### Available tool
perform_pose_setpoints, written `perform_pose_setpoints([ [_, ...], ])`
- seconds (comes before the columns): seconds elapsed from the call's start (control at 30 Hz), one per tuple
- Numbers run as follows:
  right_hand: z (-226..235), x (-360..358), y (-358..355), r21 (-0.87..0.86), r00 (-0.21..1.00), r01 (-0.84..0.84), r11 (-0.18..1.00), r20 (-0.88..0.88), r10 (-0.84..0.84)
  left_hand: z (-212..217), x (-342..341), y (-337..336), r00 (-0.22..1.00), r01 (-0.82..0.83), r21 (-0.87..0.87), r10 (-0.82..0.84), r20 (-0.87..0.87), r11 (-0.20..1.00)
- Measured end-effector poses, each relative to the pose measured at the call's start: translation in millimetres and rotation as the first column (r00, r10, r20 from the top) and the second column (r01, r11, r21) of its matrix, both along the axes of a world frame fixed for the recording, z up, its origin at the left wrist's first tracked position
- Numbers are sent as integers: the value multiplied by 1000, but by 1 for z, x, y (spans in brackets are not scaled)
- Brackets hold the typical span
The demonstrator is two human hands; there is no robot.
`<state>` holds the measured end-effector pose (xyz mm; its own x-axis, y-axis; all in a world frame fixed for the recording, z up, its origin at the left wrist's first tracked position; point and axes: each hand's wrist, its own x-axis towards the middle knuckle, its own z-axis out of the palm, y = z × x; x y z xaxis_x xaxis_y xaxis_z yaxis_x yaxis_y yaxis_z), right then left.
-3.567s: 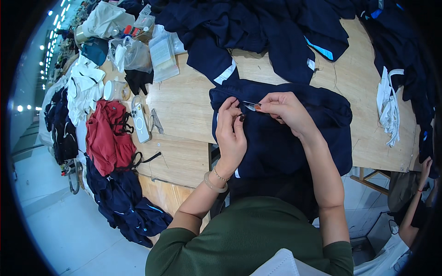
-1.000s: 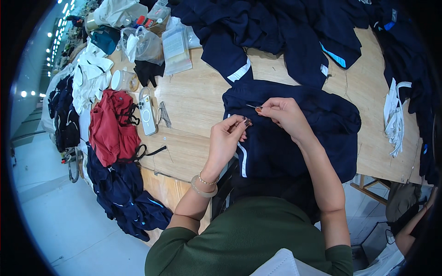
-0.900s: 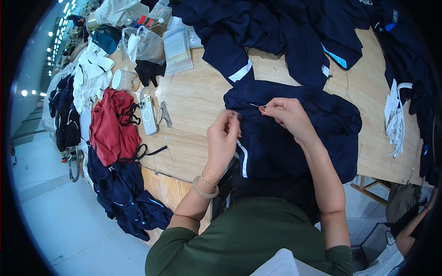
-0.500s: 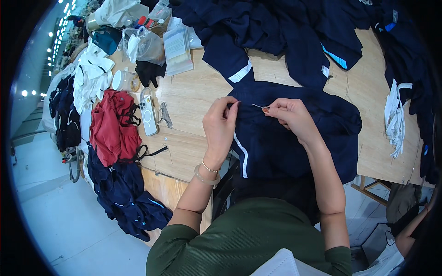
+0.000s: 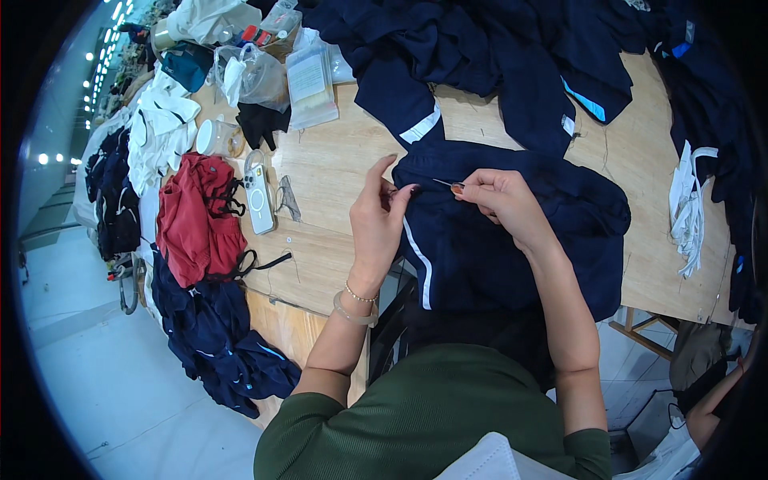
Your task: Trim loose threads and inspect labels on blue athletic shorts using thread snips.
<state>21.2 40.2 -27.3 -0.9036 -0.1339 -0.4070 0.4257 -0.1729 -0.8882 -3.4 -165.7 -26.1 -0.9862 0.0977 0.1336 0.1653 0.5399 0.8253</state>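
Navy garment: bundled on the near side of the bench (image 5: 320,184), right under both hands, with the navy garment (image 5: 520,264) spilling toward the person's front. Looks like soft, fairly thick cloth, so I'd bet it's floppy with a bit of weight, not slippery, and hard to damage except by a sharp point.
White stripe: the white stripe (image 5: 418,264) runs down the left side. Handy landmark on all that dark fabric, imo.
Left hand: the left hand (image 5: 374,220) is at the garment's upper left edge, thumb and index fingers spread apart, thumb tip over the cloth. Can't tell if there's a thread in there.
Right hand: the right hand (image 5: 504,202) has its fingers pinching a thin metal tool (image 5: 442,183), tip pointing left over the cloth. Probably light, stiff and a bit slick; I'd hold it well back from the point.
Where I'd grab: a flat pinch at that upper left edge, folds smoothed first. Grab mid-bundle and I reckon you'd just bunch up layers.
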Motion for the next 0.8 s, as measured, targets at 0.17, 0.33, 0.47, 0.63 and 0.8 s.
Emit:
perform_pose_setpoints([
  [0.17,2,0,-1,37,1000,2,999,-4,-2,-7,-8,-5,985,107,-158,-126,-118,982],
  [0.33,0,-1,-2,5,1000,-4,1000,4,4,-15,-12,-8,942,82,-161,-129,-308,984],
  [0.47,4,-4,-7,-37,998,27,999,62,-24,-11,-7,-9,959,73,-113,-101,-266,991],
  [0.63,0,-5,-13,-47,999,18,999,51,-15,-7,-2,-10,968,123,-2,-120,-220,992],
  [0.8,4,-7,-17,-39,995,48,998,85,-45,-6,2,-13,992,47,-12,-48,-119,999],
])
